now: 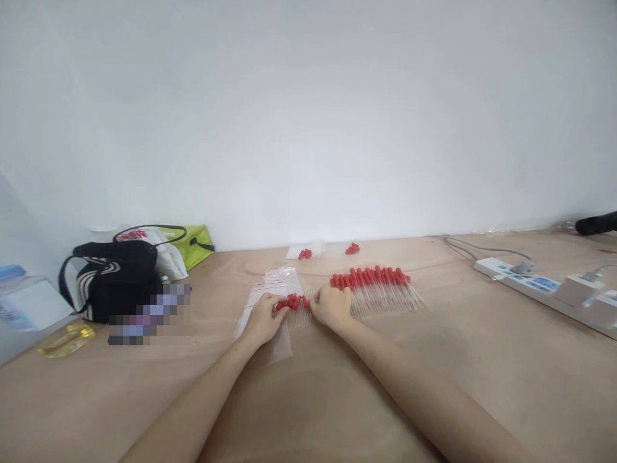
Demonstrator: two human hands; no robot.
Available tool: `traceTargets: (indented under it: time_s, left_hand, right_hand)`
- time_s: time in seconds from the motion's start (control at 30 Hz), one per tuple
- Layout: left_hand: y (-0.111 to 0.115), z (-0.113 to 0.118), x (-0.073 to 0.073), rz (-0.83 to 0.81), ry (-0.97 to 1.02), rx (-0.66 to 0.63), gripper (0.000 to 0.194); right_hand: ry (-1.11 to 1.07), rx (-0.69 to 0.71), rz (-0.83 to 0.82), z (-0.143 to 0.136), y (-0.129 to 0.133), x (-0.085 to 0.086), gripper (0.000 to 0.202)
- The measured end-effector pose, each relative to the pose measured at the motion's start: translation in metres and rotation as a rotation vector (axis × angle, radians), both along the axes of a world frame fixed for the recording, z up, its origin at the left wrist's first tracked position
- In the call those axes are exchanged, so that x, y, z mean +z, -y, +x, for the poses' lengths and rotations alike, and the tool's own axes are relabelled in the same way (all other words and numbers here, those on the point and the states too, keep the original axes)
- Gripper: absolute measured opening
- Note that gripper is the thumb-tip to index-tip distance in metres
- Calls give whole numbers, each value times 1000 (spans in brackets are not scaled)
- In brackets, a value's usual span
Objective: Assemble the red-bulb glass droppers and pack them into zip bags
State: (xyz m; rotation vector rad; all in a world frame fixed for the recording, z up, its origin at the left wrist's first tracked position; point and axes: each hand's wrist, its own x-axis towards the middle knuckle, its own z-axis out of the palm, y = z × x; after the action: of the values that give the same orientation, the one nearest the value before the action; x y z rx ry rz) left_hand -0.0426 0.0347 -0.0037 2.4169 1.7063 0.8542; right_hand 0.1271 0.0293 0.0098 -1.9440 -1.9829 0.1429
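A small bunch of thin clear sticks with red ends [294, 300] lies between my two hands. My left hand [265, 318] has its thumb and fingers closed on the red ends at the bunch's left side. Curled at the bunch's right side is my right hand [332, 307]; whatever its fingertips pinch is hidden. Under and behind my left hand are clear zip bags [279, 347] with red lines along their tops. Just beyond my right hand, a long row of red-topped sticks [373, 280] lies side by side, partly covered by that hand.
Two small clear bags [315, 247] with red-ended pieces lie near the wall. At left are a black bag [120, 280], a green bag [195, 244], a roll of yellowish tape [67, 339] and a plastic bottle [24, 299]. A white power strip [525, 281] with cables lies at right.
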Motion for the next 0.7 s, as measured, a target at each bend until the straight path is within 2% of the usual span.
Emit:
traceTargets:
  time_s: [0.2, 0.43, 0.57, 0.7]
  left_hand:
    - [3, 7, 12, 32, -3, -7, 19]
    - [-6, 26, 20, 80, -159, -280, 22]
    - [-15, 33, 21, 63, -143, -394, 13]
    - [-17, 39, 24, 65, -52, -412, 10]
  right_hand:
    - [22, 1, -43, -3, -6, 3, 29]
    - [98, 52, -36, 0, 0, 8, 20]
    - [139, 90, 28, 18, 15, 6, 20]
    - [198, 142, 228, 52, 33, -7, 21]
